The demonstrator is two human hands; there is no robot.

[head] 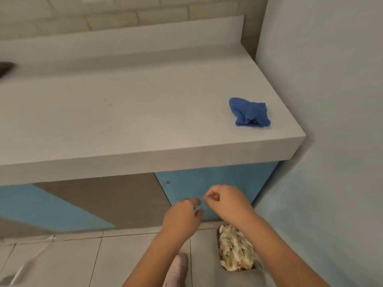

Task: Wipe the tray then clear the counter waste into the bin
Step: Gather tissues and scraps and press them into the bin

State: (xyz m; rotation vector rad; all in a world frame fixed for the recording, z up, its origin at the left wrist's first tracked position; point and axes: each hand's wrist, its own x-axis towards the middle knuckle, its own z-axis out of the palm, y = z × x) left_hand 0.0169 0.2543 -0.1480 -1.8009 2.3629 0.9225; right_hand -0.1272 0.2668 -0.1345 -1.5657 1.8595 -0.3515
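Evidently I'm binning waste: left grip (182,216) apart, empty; right grip (223,201) curled, on what I cannot tell. Next, I'd recheck the surface (124,121) by the blue cloth (248,112).

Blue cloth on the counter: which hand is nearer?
Right. The right hand is below the blue cloth and slightly left, by the cabinet door; the left hand is lower and further left.

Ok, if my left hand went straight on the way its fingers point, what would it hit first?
Probably your right hand, just ahead of the left hand; if their depths differ, the blue cabinet door behind.
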